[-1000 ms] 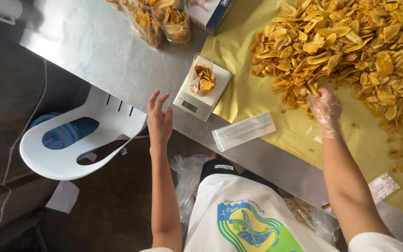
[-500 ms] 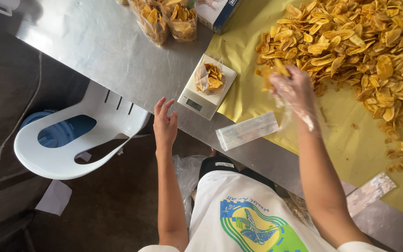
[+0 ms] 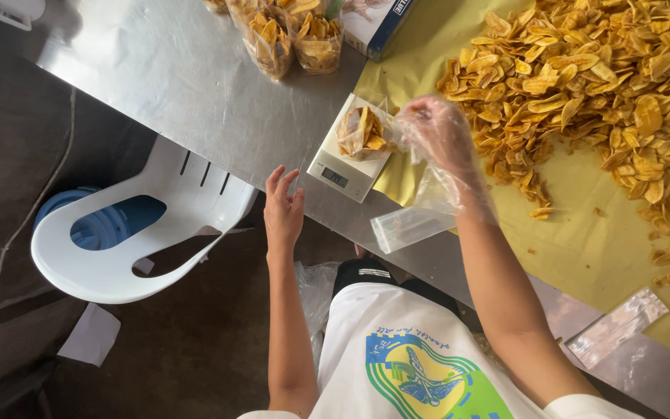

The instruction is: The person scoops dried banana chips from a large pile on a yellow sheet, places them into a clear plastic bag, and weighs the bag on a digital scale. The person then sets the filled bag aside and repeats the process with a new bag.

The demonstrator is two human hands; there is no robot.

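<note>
Your right hand point(image 3: 437, 133), in a thin clear plastic glove with fingers bunched together, hovers just right of the small clear bag of yellow chips point(image 3: 362, 132) on the white digital scale point(image 3: 348, 161), while your bare left hand point(image 3: 283, 215), fingers apart, rests empty at the steel counter point(image 3: 172, 77) edge.

Just to the left of your right hand point(image 3: 436, 136), a small clear bag of chips point(image 3: 362, 133) sits upright on a white kitchen scale point(image 3: 348, 161). The bag is open at the top and partly filled with golden-yellow, curved slices. The scale is flat and square, turned at an angle, its small display facing you. Your right hand, in a loose clear plastic glove, hovers at the bag's mouth with fingers bunched together.
</note>
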